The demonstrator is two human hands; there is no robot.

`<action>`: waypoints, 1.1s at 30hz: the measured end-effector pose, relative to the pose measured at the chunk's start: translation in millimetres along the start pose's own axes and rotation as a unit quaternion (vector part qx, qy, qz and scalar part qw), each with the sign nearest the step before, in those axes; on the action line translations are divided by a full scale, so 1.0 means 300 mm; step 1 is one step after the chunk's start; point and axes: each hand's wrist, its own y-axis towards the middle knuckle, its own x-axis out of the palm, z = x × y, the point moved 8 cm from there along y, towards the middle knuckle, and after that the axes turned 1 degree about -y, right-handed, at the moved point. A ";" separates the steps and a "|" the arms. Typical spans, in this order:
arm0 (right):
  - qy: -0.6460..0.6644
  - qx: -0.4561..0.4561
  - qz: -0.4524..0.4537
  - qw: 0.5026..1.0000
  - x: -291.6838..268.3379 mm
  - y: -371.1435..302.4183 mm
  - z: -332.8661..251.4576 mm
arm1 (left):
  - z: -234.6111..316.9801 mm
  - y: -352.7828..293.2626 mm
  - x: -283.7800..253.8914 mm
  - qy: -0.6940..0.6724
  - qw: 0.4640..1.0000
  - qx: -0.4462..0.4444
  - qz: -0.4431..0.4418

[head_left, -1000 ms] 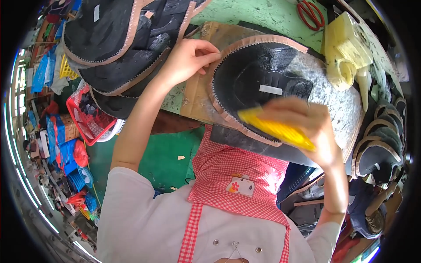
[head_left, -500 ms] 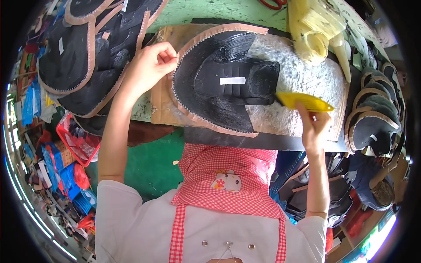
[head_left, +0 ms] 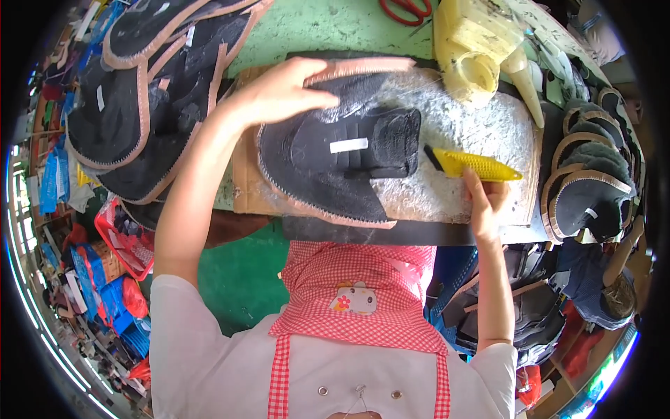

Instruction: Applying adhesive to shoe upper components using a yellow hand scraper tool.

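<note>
A black shoe upper point(head_left: 293, 160) lies flat on the work board, its curved outer edge bound by a tan strip with a zigzag edge. In its middle is a padded tongue with a small white label point(head_left: 348, 145). My left hand point(head_left: 286, 91) rests over the upper's far left edge, thumb and fingers spread apart, hiding part of the strip. My right hand point(head_left: 488, 202) grips a yellow-handled brush point(head_left: 481, 166) with a dark tip. That tip points left, just right of the tongue, over the whitish, glue-crusted board point(head_left: 474, 126).
Several black uppers with tan edging point(head_left: 112, 126) overlap at the left. More uppers point(head_left: 586, 195) are stacked at the right. A yellowish, stained plastic container point(head_left: 474, 42) and red-handled scissors point(head_left: 405, 10) lie at the back. A red basket point(head_left: 122, 241) stands lower left.
My left hand has moved right along the upper's far edge and its fingers have opened out. The brush has moved slightly left and down in view, with its tip now apart from the tongue.
</note>
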 end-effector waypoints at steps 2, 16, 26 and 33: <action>0.017 -0.002 0.000 1.000 -0.009 -0.003 0.017 | 0.057 -0.060 0.003 -0.102 0.987 0.110 0.061; -0.398 -0.236 0.135 0.876 -0.086 0.324 -0.322 | 0.271 -0.342 0.130 0.270 0.912 0.270 0.146; -0.239 -0.134 -0.155 0.949 0.164 0.146 -0.188 | 0.133 -0.297 0.264 0.320 0.927 0.180 0.079; -0.114 0.071 -0.092 0.987 -0.085 0.053 -0.063 | 0.126 -0.343 0.189 0.325 0.903 0.258 0.111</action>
